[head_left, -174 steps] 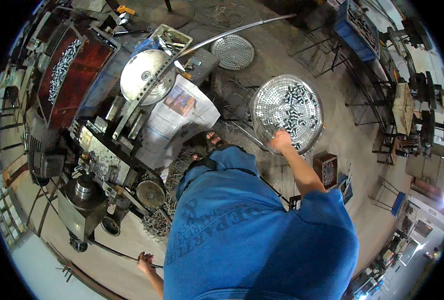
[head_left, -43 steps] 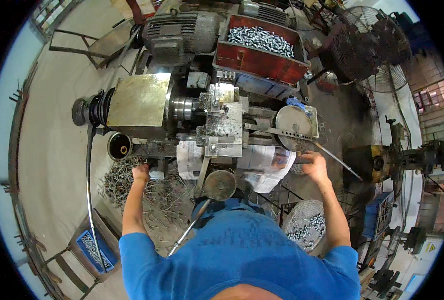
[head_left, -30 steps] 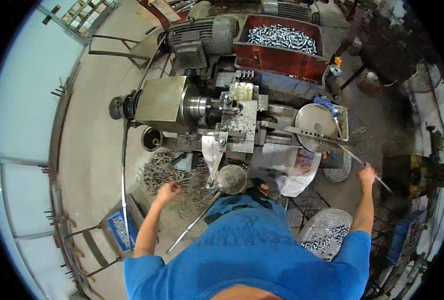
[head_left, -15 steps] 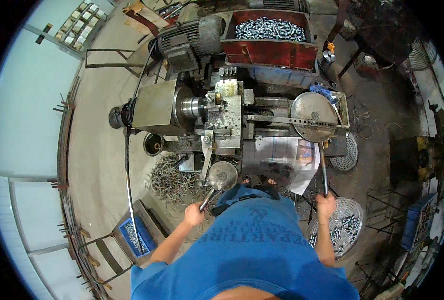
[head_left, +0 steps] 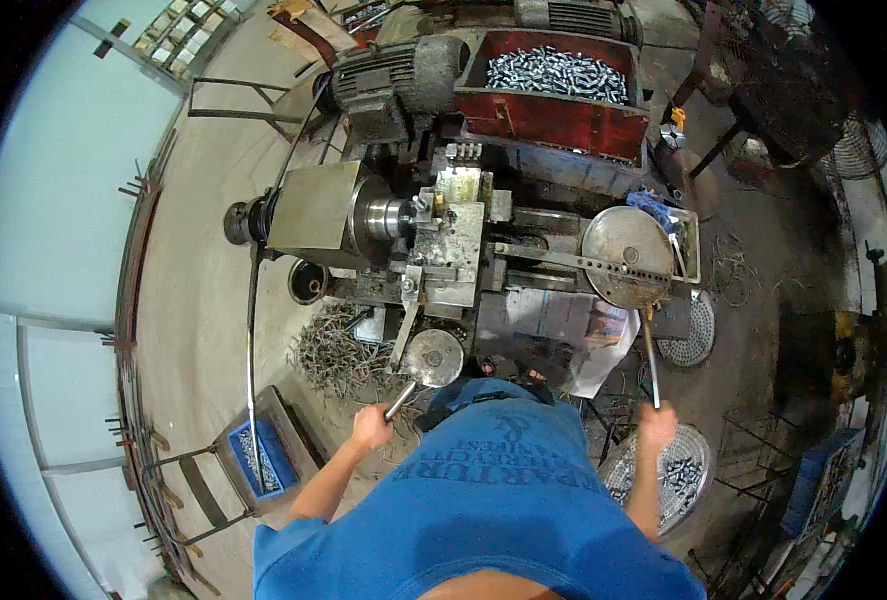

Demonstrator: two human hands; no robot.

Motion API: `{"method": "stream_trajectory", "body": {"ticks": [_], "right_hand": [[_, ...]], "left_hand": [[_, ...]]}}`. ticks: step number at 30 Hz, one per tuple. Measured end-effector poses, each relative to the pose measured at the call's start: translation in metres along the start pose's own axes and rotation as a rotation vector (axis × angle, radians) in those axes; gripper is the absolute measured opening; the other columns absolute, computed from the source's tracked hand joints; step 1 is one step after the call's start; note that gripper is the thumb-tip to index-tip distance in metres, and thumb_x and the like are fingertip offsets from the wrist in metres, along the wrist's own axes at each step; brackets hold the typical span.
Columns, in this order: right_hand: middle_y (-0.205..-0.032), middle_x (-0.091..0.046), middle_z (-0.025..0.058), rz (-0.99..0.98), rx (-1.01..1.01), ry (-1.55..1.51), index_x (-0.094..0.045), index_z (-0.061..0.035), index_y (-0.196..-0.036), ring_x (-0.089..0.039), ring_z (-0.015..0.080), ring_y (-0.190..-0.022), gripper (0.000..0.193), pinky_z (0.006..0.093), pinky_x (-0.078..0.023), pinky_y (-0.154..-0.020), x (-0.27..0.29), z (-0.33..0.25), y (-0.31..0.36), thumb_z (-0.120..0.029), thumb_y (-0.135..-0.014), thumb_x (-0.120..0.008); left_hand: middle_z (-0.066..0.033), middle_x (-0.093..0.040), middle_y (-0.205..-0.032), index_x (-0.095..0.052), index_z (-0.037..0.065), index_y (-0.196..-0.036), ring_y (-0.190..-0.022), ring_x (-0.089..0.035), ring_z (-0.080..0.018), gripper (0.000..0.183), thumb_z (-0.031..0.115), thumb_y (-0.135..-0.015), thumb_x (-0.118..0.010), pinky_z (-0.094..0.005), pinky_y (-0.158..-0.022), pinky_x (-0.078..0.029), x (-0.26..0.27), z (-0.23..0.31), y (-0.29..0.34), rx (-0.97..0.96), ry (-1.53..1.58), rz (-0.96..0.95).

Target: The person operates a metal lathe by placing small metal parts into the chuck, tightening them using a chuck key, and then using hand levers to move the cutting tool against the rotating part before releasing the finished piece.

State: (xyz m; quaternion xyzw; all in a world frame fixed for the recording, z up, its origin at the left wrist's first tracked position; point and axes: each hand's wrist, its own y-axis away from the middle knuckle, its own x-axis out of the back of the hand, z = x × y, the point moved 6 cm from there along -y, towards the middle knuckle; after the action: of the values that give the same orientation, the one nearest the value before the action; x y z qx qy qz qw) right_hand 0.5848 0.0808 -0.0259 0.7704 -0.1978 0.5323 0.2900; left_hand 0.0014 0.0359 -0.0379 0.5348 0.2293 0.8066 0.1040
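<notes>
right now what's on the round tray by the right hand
Small shiny metal pieces lie on the round tray. The right hand and forearm cover part of it; whatever is behind them cannot be seen.

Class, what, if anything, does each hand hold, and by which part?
Left hand: the left rod, by the end away from the small disc. Right hand: the right rod, by the end away from the large disc.

Blue short-sleeved shirt (head_left: 464, 520), dark printed lettering (head_left: 509, 450)
</notes>
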Motion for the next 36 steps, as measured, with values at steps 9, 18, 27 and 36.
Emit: {"method": "stream_trajectory", "body": {"ticks": [9,18,27,36], "right_hand": [[-0.113,-0.055,0.0128,0.357,0.073,0.484,-0.044,-0.0086,-0.127,-0.049,0.029,-0.108,0.064,0.0453,-0.037,-0.09,0.071,-0.04,-0.169,-0.029,-0.067,-0.056],[-0.109,-0.054,0.0241,0.092,0.325,-0.012,-0.053,0.0019,-0.113,-0.052,0.0396,-0.101,0.059,0.0401,-0.043,-0.087,-0.05,-0.051,0.002,-0.014,-0.057,-0.058],[-0.081,-0.065,0.0188,-0.092,0.133,-0.135,-0.067,-0.0013,-0.091,-0.063,0.0301,-0.077,0.042,0.0351,-0.05,-0.073,-0.063,0.014,0.069,-0.021,-0.055,-0.059],[-0.076,-0.064,0.0196,-0.019,0.208,-0.196,-0.066,0.0004,-0.085,-0.063,0.0311,-0.071,0.032,0.0362,-0.05,-0.068,-0.023,-0.049,0.057,-0.013,-0.057,-0.059]], "left_hand": [[-0.0122,-0.065,-0.087,-0.057,-0.001,-0.104,-0.077,-0.063,-0.0248,0.037,0.026,-0.079,-0.061,-0.0363,-0.071,-0.049,0.025,0.014,-0.011,-0.135,0.412,-0.531],[-0.0176,-0.064,-0.081,-0.058,0.0,-0.099,-0.075,-0.062,-0.0315,0.044,0.037,-0.075,-0.063,-0.0409,-0.065,-0.049,0.051,-0.154,-0.166,0.131,0.033,0.116],[-0.0161,-0.064,-0.079,-0.058,0.004,-0.094,-0.075,-0.062,-0.0354,0.043,0.045,-0.083,-0.05,-0.0431,-0.064,-0.051,0.044,-0.154,-0.237,-0.067,-0.395,0.176],[-0.017,-0.064,-0.084,-0.059,0.001,-0.089,-0.08,-0.062,-0.0358,0.04,0.04,-0.08,-0.054,-0.0443,-0.068,-0.05,0.017,-0.145,-0.24,0.133,-0.135,0.124]]}}
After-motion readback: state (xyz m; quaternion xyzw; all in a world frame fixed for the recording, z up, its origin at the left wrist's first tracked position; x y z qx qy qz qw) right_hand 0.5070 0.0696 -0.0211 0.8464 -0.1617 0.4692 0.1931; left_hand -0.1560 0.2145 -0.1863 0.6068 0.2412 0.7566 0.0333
